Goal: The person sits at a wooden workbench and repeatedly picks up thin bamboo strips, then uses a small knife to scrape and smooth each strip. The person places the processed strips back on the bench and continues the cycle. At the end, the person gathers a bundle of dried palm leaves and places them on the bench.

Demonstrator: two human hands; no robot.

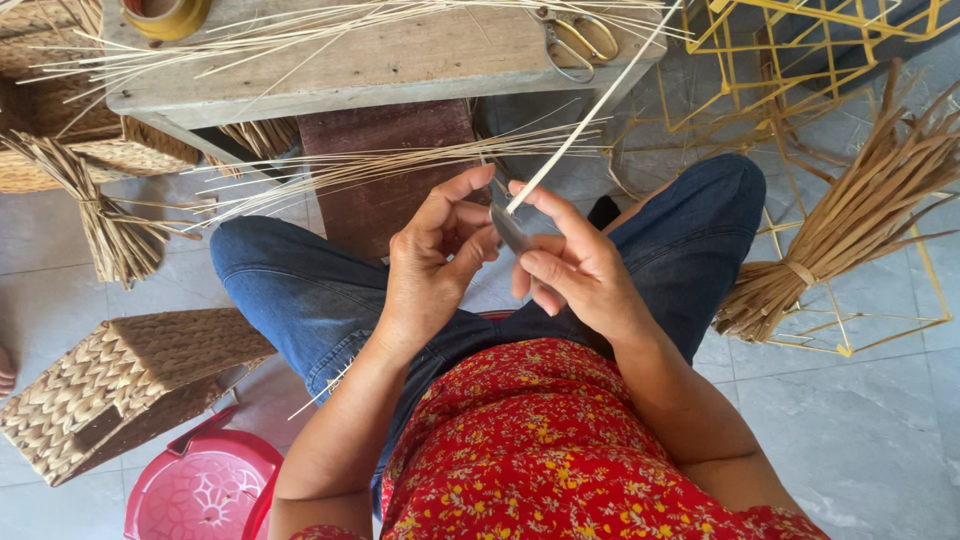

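Pale, smooth cane strip (pixel 590 110) lying matt against a dull grey metal blade (pixel 512 230), rough unpainted wooden bench (pixel 400 60) far off, coarse woven-fibre basket (pixel 120 385) — glossy red plastic stool (pixel 205 490) gleaming near left, yellow-coated wire frames (pixel 800 40) far right.

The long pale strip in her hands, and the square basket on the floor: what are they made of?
The long pale strip looks like split cane or bamboo: matte, cream, thin and stiff. The square woven basket seems plaited from dried plant fibre, perhaps water hyacinth or seagrass: tan, twisted, dull strands in a herringbone weave.
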